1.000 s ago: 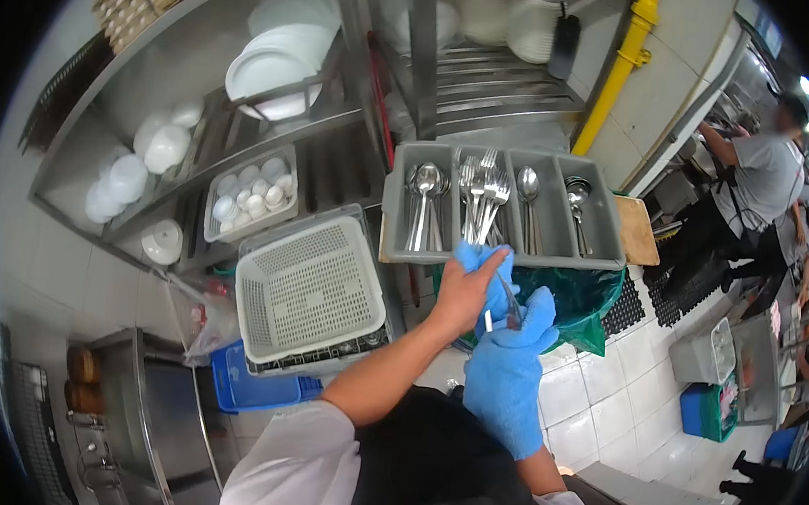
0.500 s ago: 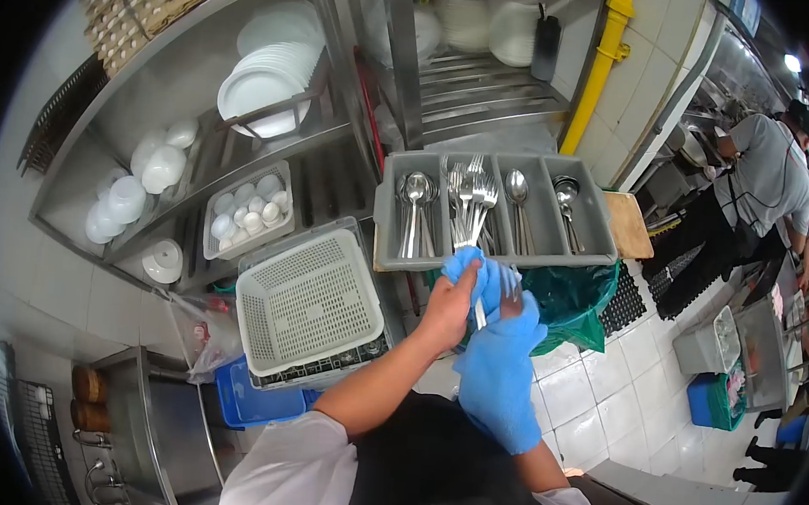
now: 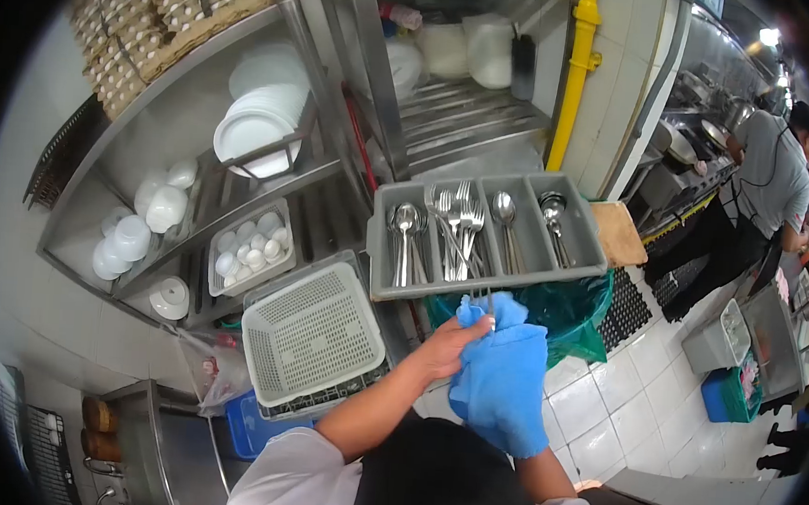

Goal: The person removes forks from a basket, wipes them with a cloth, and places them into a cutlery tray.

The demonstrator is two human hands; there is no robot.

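A blue cloth covers my right hand, whose fingers are hidden under it. Thin metal tines of a fork stick up from the top of the cloth. My left hand is closed at the cloth's left edge, thumb pressed against it near the fork. Just beyond both hands sits a grey cutlery tray with compartments. Spoons lie in the leftmost one, forks in the second, more spoons in the third and rounder-headed spoons in the rightmost.
A white plastic basket stands left of the tray. Shelves hold white plates, bowls and a basket of small white cups. A green-lined bin is below the tray. A person works at the right.
The view has shifted slightly. The forks near my left hand now lie in the tray, apart from it. The fork by the cloth shows less, and the cloth is wrapped higher around it.
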